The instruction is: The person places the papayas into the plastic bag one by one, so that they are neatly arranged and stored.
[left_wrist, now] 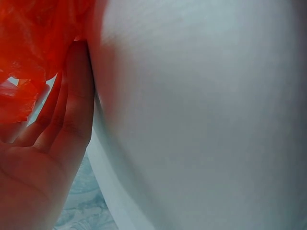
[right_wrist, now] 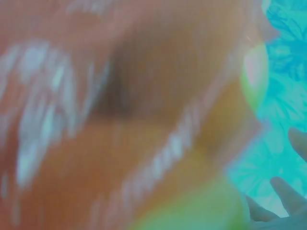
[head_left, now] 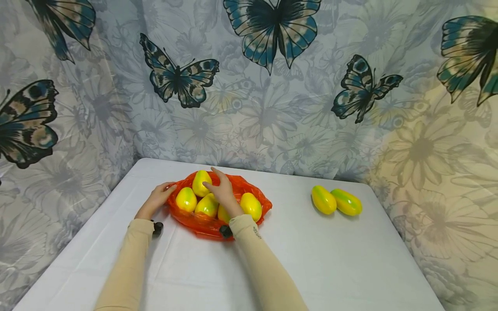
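Note:
A thin red plastic bag (head_left: 190, 221) lies with its mouth spread at the far left of the table. Several glossy yellow-green fruits, shaped like mangoes, sit inside it, one fruit (head_left: 200, 180) on top at the back. My left hand (head_left: 156, 201) rests against the bag's left side; the left wrist view shows its fingers (left_wrist: 72, 91) extended along the red plastic (left_wrist: 33, 38). Above the bag's middle, my right hand (head_left: 225, 194) reaches with thumb and fingers apart, near the top fruit. The right wrist view is blurred, with fingertips (right_wrist: 285, 194) spread at its edge.
Two more yellow-green fruits, one (head_left: 324, 200) beside the other (head_left: 347, 202), lie at the back right of the white-covered table (head_left: 311, 259). Butterfly-patterned cloth (head_left: 272, 116) hangs behind the table and along its sides.

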`<state>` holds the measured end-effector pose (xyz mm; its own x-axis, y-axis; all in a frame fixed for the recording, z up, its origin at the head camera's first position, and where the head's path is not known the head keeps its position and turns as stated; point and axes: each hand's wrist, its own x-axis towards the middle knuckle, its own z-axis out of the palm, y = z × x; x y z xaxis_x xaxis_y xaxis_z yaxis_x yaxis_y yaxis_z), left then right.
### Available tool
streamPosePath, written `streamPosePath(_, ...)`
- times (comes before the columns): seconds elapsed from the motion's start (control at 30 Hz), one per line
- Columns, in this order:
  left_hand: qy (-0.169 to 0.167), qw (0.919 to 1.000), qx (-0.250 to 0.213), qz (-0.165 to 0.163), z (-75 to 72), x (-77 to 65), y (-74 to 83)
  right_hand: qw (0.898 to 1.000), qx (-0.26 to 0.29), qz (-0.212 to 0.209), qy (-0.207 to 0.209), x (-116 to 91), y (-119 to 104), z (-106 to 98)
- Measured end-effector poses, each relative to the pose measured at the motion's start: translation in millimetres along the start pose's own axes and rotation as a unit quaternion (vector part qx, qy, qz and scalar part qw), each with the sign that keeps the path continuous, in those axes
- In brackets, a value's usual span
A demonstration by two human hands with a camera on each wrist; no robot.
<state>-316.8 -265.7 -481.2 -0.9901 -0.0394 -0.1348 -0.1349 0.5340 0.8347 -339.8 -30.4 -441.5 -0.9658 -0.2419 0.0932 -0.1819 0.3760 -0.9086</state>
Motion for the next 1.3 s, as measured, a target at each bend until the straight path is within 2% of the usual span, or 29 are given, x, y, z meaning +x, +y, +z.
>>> streamPosePath(0.37,0.002,0.9999,0.004,0.01,0.9,1.1,-1.2,0.999,0.031,-0.022,0.018,-8.2,2.1,-30.9)
streamPosePath(0.63,0.0,1.0,0.005,0.006,0.9,-0.8,1.2,0.998,0.034,-0.013,0.055,-12.0,5.0,-53.7)
streamPosePath(0.8,0.001,0.9999,0.016,0.0,1.5,-2.1,2.3,0.997,0.038,-0.018,0.068,-17.9,10.7,-68.4)
streamPosePath(1.03,-0.008,1.0,0.001,0.002,1.7,-3.2,2.1,0.994,0.033,-0.035,0.103,-21.4,24.6,-90.7)
streamPosePath(1.3,-0.01,0.9999,0.003,0.0,1.0,-4.3,3.1,0.992,0.02,-0.017,0.124,-26.6,38.6,-115.6)
